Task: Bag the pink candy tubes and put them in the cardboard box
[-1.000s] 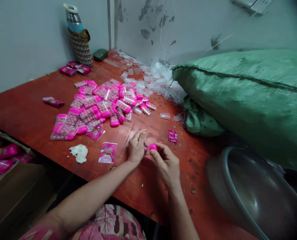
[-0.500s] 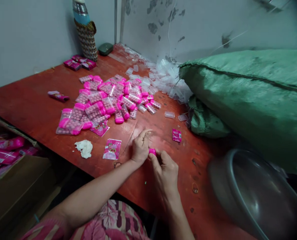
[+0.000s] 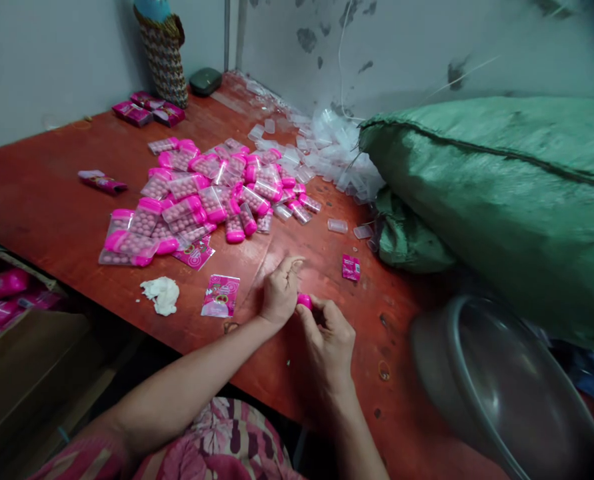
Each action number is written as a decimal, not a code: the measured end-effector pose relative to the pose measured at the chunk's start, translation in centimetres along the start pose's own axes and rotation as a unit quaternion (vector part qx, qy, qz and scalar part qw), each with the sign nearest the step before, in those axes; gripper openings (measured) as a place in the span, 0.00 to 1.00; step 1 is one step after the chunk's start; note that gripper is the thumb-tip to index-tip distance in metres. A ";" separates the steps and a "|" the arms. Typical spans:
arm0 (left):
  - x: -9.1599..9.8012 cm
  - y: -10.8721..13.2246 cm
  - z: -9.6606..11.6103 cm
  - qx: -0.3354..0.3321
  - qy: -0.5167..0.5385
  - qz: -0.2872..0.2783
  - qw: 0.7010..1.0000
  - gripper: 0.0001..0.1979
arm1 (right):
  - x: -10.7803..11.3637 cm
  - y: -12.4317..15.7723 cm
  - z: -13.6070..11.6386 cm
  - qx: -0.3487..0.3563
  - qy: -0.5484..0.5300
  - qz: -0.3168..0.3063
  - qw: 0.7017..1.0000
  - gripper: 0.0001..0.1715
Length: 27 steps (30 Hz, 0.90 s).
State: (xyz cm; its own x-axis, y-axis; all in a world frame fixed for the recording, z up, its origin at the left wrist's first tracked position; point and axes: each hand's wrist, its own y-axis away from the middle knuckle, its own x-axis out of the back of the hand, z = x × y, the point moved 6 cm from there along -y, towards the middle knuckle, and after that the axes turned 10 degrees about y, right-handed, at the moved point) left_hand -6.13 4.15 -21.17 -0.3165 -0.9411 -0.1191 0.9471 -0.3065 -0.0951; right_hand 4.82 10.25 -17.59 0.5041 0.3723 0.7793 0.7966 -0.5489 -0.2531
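Over the front of the red table (image 3: 277, 347), my hands meet at a bright pink plastic cap (image 3: 304, 300). My right hand (image 3: 333, 343) pinches this cap between thumb and fingers. My left hand (image 3: 280, 293) is closed just left of it, seemingly around the body of the same small container, which the fingers hide. Left of my hands lies a flat pink printed card (image 3: 221, 296). Farther back, a heap of clear candy containers with pink caps (image 3: 184, 208) holds small pink balls. A small pink packet (image 3: 351, 267) lies to the right.
Clear empty containers (image 3: 327, 153) are piled at the back beside a big green sack (image 3: 497, 173). A grey basin (image 3: 457, 380) stands at right. White crumpled tissue (image 3: 161, 295) lies near the front edge. A box of pink packs (image 3: 31, 373) is at lower left, a covered bottle (image 3: 161, 60) behind.
The camera view has shifted slightly, so the table things sit a little farther left and higher. Both hands keep their grip at the pink cap, with hardly any movement.
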 end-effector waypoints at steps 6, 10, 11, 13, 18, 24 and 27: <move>0.2 0.0 -0.7 0.032 0.010 0.003 0.999 0.15 | -0.3 -0.1 -0.3 0.013 0.025 -0.009 1.000 0.06; 0.3 -0.1 -0.6 0.021 0.001 0.005 1.000 0.14 | -0.2 -0.8 -1.0 0.052 0.090 -0.008 0.995 0.08; 0.4 -0.2 -0.5 0.014 -0.001 0.012 1.000 0.14 | -0.3 -1.0 -1.1 0.059 0.104 -0.011 0.993 0.09; 0.5 -0.4 -0.4 0.006 -0.001 0.023 1.000 0.14 | -0.7 -1.3 -1.0 0.071 0.126 -0.014 0.989 0.10; 0.6 -0.1 -1.1 0.045 0.049 0.017 0.998 0.16 | -1.5 -2.1 0.4 0.073 0.073 0.002 0.995 0.15; 1.4 2.5 -2.4 0.140 0.153 -0.059 0.976 0.16 | -2.2 -2.4 1.4 0.053 -0.058 -0.103 0.992 0.18; 2.9 3.1 -1.6 0.099 0.043 -0.068 0.992 0.17 | -1.2 -3.5 2.6 0.022 -0.022 -0.088 0.996 0.19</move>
State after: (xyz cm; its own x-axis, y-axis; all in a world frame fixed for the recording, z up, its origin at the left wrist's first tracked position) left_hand -4.18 0.74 -23.36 -0.4370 -0.8761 -0.2037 0.8847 -0.4596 0.0785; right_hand 2.26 13.68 -19.13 0.3677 0.4928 0.7887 0.8878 -0.4384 -0.1400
